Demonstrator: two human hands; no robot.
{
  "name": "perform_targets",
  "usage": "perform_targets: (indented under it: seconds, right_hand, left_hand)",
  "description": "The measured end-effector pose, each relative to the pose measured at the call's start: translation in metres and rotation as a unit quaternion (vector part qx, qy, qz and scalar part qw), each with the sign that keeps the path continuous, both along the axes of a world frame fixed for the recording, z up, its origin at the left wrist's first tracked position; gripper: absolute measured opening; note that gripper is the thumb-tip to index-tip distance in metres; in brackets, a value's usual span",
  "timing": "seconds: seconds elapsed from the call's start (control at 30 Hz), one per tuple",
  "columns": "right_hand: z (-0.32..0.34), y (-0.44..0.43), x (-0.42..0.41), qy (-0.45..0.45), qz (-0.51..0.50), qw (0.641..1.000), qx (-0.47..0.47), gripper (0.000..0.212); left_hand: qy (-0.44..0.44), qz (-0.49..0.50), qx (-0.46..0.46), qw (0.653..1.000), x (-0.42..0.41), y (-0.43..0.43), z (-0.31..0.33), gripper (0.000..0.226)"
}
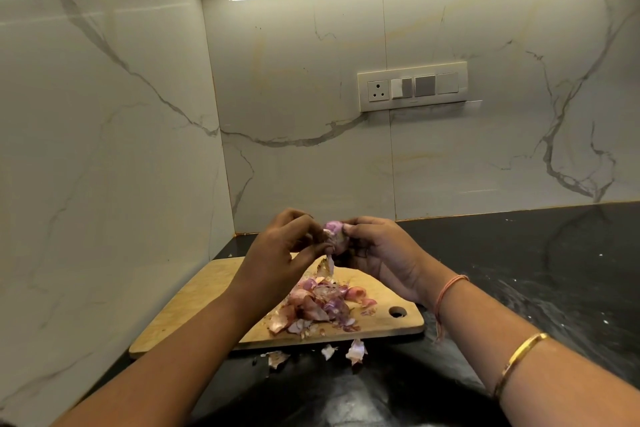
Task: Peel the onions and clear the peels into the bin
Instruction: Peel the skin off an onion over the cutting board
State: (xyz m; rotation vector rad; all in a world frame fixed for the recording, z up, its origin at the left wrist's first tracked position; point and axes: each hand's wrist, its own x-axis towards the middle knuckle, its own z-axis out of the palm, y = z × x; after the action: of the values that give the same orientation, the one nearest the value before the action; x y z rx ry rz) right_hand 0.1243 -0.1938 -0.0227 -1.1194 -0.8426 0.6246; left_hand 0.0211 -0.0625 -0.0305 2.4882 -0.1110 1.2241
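Onion (334,232) small, light, probably slippery where bare | right hand (377,253) cups it, fingers curled | left hand (280,253) pinches hanging peel strip (329,262), thin and brittle: better to grip near its attached end

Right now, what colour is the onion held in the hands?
The onion is purple-pink; the head view, the only one, shows it.

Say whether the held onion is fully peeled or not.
Not fully peeled: a strip of skin hangs from the onion, pinched by the left hand while the right hand holds it.
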Motion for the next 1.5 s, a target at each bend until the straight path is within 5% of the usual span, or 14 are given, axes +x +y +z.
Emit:
perform_targets:
  seconds: [0.2, 0.4, 0.57, 0.77, 1.5]
  right_hand:
    - [-0.0006, -0.0002, 0.0005, -0.005, -0.011, 1.0, -0.005, 0.023]
    - [-0.0013, -0.0007, 0.0007, -0.011, -0.013, 1.0, -0.016, 0.021]
    - [-0.0019, -0.0007, 0.0004, -0.023, -0.02, 0.999, -0.034, 0.019]
    - [-0.0009, -0.0002, 0.0, -0.01, -0.02, 0.999, -0.023, 0.018]
    - [0.0004, 0.0029, 0.0025, 0.079, -0.079, 0.994, -0.005, 0.019]
  left_hand:
    - [0.017, 0.0, 0.012, 1.0, -0.0033, -0.0009, 0.0026, 0.047]
    - [0.02, 0.046, 0.063, 0.997, -0.0022, 0.0002, 0.0002, 0.017]
    - [0.053, 0.028, 0.042, 0.997, -0.0039, -0.001, 0.0032, 0.04]
    - [0.014, 0.042, 0.056, 0.997, -0.0031, -0.0016, 0.0013, 0.012]
    - [0.053, 0.037, 0.033, 0.997, -0.0031, -0.0051, 0.002, 0.024]
